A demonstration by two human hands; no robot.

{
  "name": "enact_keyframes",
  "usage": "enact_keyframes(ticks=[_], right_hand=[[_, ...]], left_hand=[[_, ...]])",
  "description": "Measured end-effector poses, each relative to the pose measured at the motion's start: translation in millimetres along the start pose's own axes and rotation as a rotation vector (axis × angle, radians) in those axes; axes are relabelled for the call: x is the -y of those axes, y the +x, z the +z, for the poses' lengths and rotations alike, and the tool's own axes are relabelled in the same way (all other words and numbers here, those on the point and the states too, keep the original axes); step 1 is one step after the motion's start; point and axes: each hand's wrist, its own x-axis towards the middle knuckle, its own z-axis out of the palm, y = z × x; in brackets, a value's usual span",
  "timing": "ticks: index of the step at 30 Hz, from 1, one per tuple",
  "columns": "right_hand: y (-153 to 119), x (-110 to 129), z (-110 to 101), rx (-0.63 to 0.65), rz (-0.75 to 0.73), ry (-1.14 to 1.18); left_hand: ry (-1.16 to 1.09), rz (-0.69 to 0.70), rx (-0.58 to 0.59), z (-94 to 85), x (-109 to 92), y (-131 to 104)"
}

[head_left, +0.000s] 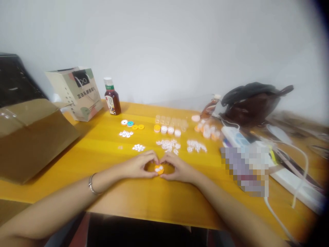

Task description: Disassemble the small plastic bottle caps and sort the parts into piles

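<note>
Between my two hands is a small round orange piece (159, 169) with white bits on its upper face. My left hand (140, 165) pinches its left side between thumb and fingers. From the other side, my right hand (178, 168) grips it the same way, and the fingertips of both hands nearly meet. Just beyond my hands lie a cluster of small white discs (138, 148), a group of white gear-like pieces (168, 145) and another pile of small white parts (196, 146). Farther back stands a row of white round caps (170, 130) with an orange one (157, 128) at its left end.
Yellow rings (141, 127), a teal disc (130, 123) and clear cups (171, 121) sit farther back. A bottle (112, 97) and a paper bag (82, 92) stand back left, a cardboard box (38, 137) at left. A power strip (295, 185), cables and a dark bag (252, 106) occupy the right.
</note>
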Motion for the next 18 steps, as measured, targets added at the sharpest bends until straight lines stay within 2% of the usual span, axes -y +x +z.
enact_keyframes(ticks=[7,14,18], right_hand=[[1.1,-2.2,1.7,-0.037,-0.013,0.004],[3.9,-1.8,6.4,-0.065,-0.001,-0.032],[4.9,-1.8,8.8,-0.073,-0.009,-0.055]], left_hand=[[0.007,0.006,-0.031,4.0,-2.7,3.8],[0.004,-0.2,-0.075,11.2,3.9,8.9],[0.043,-0.267,-0.058,11.0,2.7,10.3]])
